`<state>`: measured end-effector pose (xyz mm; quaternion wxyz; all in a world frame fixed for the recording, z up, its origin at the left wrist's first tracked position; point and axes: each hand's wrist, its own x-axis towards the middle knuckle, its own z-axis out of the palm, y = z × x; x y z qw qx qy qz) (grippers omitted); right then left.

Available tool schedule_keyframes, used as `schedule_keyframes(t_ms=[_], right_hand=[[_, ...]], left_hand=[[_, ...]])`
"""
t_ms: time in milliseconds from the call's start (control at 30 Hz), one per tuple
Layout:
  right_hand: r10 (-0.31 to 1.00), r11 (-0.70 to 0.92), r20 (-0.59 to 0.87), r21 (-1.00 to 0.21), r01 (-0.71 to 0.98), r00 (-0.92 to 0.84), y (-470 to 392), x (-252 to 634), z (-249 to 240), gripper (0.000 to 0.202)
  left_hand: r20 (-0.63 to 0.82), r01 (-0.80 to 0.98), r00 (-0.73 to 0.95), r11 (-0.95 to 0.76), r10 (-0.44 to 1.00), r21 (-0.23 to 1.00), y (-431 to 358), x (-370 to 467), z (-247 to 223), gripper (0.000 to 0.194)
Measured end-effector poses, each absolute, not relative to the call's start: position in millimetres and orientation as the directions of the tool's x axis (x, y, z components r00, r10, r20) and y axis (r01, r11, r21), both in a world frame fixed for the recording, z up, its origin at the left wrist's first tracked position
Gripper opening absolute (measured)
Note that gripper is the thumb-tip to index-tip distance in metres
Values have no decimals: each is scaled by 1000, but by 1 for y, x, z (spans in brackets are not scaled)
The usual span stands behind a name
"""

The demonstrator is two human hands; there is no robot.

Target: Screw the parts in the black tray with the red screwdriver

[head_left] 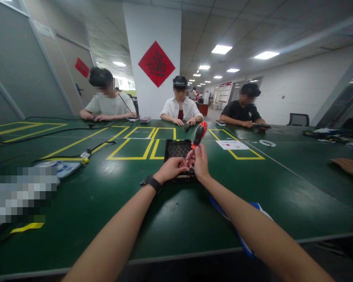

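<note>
A screwdriver (200, 134) with a red and black handle stands nearly upright, its handle leaning slightly right. My right hand (200, 162) is closed on it just below the handle. Beside it, over the near part of a black open box (168, 150), my left hand (173, 168) has its fingers pinched near the screwdriver's lower end; what they hold, if anything, is too small to make out. The box has a dark patterned inside, and my hands hide part of it and the screwdriver's tip.
Yellow tape outlines mark the green table (153, 235). A white paper (231, 145) and a white ring (267, 143) lie to the right. Cables and a blue-white packet (60, 169) are at left. Three people sit opposite; another person's hand (348, 166) rests at far right.
</note>
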<state>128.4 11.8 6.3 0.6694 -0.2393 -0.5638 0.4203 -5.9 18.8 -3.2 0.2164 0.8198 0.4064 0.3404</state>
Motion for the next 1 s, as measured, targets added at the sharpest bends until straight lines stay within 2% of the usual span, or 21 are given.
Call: schedule_keyframes(t_ms=[200, 433, 700, 900, 1000], right_hand=[[847, 513, 531, -808, -291, 20, 14, 130, 7, 33], [841, 528, 539, -796, -297, 52, 14, 129, 6, 31], [844, 520, 534, -794, -314, 46, 15, 130, 6, 34], [845, 522, 532, -799, -299, 55, 13, 129, 7, 36], [844, 518, 534, -798, -309, 36, 13, 129, 7, 37]], left_hand=[[411, 414, 545, -660, 731, 627, 16, -7, 1, 20], [426, 497, 440, -610, 790, 618, 20, -6, -6, 25], [429, 387, 519, -651, 739, 654, 17, -7, -1, 23], [427, 514, 427, -602, 797, 611, 19, -6, -6, 24], [419, 473, 474, -625, 775, 621, 19, -7, -4, 19]])
